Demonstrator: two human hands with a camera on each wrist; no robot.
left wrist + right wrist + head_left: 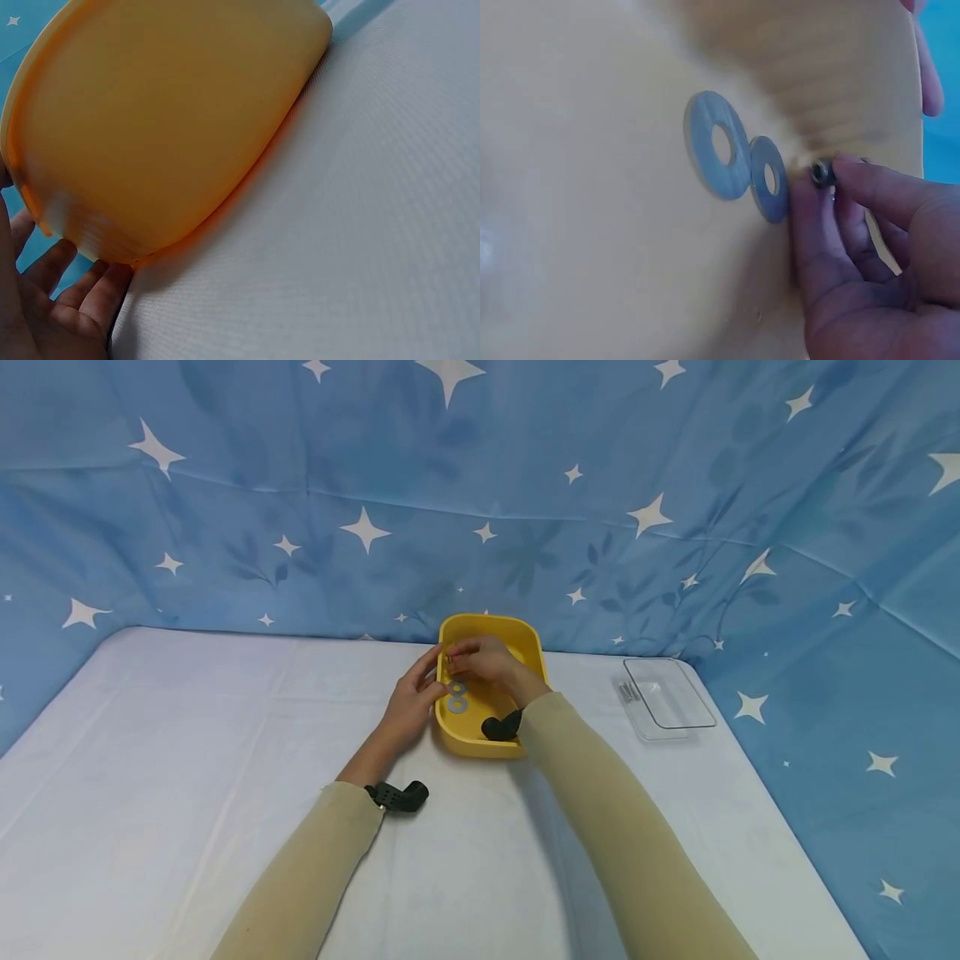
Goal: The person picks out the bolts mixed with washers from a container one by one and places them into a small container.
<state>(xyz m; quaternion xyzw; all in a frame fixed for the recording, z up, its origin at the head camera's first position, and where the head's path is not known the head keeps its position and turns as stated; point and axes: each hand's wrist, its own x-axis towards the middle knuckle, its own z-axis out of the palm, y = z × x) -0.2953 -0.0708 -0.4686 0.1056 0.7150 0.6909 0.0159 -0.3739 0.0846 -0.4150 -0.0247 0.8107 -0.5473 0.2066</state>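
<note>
A yellow plastic bin (498, 748) stands at the table's back edge. My left hand (408, 702) grips its left side, thumb at the rim and fingers against the outer wall (172, 127). Inside the bin, my right hand (486, 662) pinches a small dark metal cylinder (822, 172) with a hole in its end; the fingers cover the rest of it. Two flat metal washers lie side by side on the bin's floor beside those fingers, a larger-looking washer (718, 174) and another washer (777, 201).
To the right of the bin lies a clear plastic case (663, 731) with a dark-edged rim and a few small metal pieces (628, 692) at its left. White cloth (225, 760) covers the table. A blue star-patterned curtain (375, 585) hangs behind and at the right.
</note>
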